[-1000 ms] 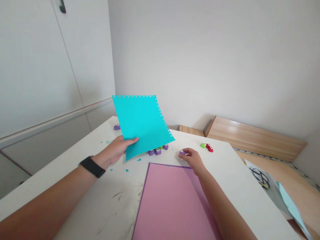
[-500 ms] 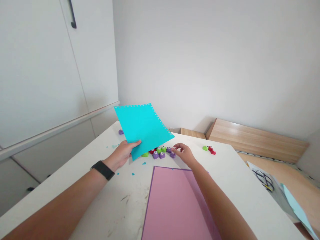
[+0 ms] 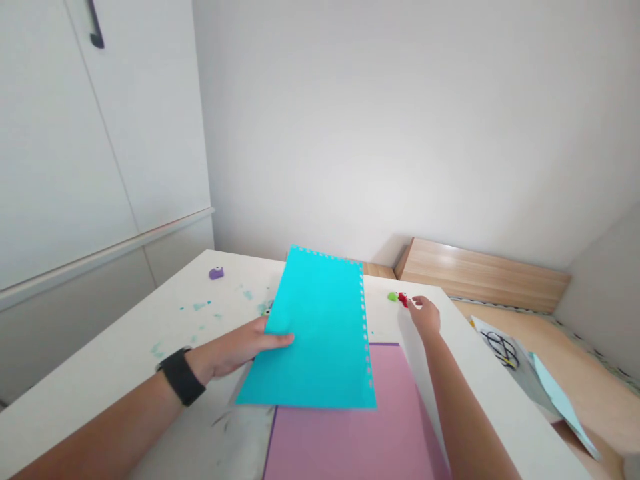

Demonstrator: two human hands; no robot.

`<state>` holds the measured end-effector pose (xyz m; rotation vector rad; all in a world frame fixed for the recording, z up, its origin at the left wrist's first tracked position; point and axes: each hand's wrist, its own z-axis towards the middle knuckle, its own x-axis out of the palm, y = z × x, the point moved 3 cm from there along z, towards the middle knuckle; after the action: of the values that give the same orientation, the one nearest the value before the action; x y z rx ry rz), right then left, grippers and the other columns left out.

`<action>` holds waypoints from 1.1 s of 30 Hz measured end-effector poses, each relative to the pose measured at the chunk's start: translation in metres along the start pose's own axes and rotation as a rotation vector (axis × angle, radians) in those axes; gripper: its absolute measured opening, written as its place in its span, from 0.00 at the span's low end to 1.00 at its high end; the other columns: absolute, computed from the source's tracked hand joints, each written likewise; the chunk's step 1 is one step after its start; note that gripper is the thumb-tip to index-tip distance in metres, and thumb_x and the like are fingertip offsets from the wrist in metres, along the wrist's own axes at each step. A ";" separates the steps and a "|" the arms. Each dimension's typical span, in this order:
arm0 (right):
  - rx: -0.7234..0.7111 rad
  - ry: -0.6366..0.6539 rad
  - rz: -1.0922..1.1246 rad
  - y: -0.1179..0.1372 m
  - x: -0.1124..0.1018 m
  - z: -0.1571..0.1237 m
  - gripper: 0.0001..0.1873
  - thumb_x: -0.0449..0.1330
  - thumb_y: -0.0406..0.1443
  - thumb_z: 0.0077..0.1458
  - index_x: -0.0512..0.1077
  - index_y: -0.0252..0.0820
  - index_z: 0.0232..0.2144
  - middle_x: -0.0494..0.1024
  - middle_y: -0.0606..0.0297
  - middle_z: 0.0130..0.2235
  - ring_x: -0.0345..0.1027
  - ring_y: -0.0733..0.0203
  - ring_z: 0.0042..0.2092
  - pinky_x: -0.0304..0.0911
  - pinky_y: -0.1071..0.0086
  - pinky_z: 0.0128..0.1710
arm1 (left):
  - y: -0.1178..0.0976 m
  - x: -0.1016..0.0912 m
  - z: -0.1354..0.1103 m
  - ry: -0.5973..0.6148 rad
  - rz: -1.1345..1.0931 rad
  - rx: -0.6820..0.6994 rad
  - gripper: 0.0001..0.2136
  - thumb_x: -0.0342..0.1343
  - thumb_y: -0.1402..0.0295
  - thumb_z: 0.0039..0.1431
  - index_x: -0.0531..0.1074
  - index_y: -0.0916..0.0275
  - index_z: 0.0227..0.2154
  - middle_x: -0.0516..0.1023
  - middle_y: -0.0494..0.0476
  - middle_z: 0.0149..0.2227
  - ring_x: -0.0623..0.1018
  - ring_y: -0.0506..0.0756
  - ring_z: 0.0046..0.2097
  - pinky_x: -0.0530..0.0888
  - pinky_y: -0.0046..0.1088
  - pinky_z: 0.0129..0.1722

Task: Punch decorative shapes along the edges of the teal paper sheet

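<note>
A cyan paper sheet (image 3: 320, 333) with a punched edge lies partly over a pink sheet (image 3: 345, 440) on a white table (image 3: 125, 333). The left hand (image 3: 235, 350) rests on it, fingers flat and together. The right hand (image 3: 425, 317), fingers loosely curled, is at a red craft punch (image 3: 403, 299); contact is hard to tell. A green craft punch (image 3: 393, 297) sits just beside.

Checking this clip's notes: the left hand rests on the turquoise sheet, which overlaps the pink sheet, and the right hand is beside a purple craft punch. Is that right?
Not quite. The head view shows the right hand beside the red craft punch and green craft punch, not a purple one. The left hand on the turquoise sheet, overlapping the pink sheet, is correct.
</note>
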<state>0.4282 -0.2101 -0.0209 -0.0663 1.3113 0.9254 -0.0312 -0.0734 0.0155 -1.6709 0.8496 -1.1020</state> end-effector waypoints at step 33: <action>-0.059 0.557 0.951 0.082 -0.027 -0.096 0.21 0.68 0.50 0.45 0.73 0.41 0.33 0.77 0.63 0.33 0.74 0.60 0.28 0.69 0.67 0.26 | 0.013 0.008 0.015 -0.139 0.592 0.074 0.20 0.60 0.53 0.56 0.77 0.54 0.49 0.80 0.56 0.52 0.78 0.66 0.51 0.74 0.37 0.50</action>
<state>0.3032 -0.2216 0.0088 0.3023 1.8689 1.8405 -0.0147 -0.0796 0.0027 -1.2897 1.1028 -0.5936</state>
